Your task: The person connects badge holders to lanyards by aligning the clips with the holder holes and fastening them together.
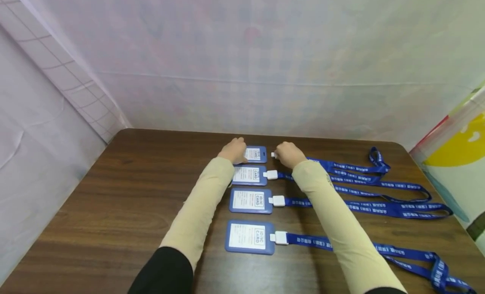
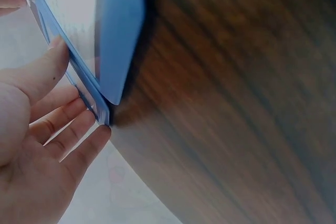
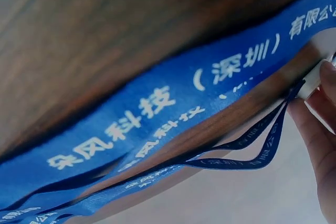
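Note:
At the far end of a row of blue ID card holders, my left hand (image 1: 233, 151) grips the farthest card holder (image 1: 256, 154) at its left end. In the left wrist view, the thumb lies on one long edge of it and the fingers (image 2: 79, 150) on the opposite edge. My right hand (image 1: 289, 155) pinches the white clip (image 1: 273, 155) of a blue lanyard (image 1: 350, 166). A small gap separates that clip from the slotted end of the card holder in the head view. The right wrist view shows the clip (image 3: 311, 81) between thumb and fingers, partly hidden.
Nearer on the brown table (image 1: 125, 209) lie several more holders, such as the nearest card holder (image 1: 250, 237), each joined by a white clip (image 1: 281, 238) to a lanyard stretching right. My right forearm crosses over these straps. A pale curtain (image 1: 265, 96) hangs behind the table.

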`<action>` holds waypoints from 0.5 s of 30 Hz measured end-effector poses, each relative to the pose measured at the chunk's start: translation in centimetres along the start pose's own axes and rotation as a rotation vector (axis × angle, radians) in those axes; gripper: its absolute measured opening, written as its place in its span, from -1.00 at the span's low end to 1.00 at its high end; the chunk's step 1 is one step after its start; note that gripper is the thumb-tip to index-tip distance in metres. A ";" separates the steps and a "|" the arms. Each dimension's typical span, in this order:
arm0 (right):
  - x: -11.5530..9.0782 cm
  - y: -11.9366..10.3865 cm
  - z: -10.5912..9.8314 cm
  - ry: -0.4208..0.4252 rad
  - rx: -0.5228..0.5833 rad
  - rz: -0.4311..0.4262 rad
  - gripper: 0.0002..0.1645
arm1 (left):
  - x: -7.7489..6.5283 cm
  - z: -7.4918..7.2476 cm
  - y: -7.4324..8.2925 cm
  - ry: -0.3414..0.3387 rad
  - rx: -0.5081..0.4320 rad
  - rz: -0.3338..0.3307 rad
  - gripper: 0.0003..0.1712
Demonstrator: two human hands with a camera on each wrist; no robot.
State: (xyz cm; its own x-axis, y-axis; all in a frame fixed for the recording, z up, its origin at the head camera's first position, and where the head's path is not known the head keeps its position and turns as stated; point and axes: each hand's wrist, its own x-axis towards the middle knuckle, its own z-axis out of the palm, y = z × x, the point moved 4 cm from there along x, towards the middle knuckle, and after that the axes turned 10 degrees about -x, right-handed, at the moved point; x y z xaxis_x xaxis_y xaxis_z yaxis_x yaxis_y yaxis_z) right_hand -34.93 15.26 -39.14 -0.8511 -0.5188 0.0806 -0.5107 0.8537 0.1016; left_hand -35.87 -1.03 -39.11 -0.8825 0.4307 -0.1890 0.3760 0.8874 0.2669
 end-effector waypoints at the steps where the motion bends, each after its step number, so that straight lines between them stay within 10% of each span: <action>1: 0.0 0.0 0.0 -0.002 0.002 0.000 -0.78 | 0.0 0.1 0.0 -0.004 -0.002 -0.005 -0.52; 15: 0.1 -0.4 0.1 0.030 -0.040 -0.021 -0.82 | 0.0 0.1 0.1 -0.011 -0.024 -0.012 -0.59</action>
State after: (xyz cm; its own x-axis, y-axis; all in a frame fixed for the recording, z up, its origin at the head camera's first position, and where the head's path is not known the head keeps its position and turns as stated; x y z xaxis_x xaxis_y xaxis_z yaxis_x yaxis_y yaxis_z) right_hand -34.83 14.90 -39.28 -0.8360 -0.5382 0.1072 -0.5228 0.8405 0.1427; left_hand -35.86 -0.92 -39.16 -0.8837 0.4217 -0.2030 0.3580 0.8884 0.2872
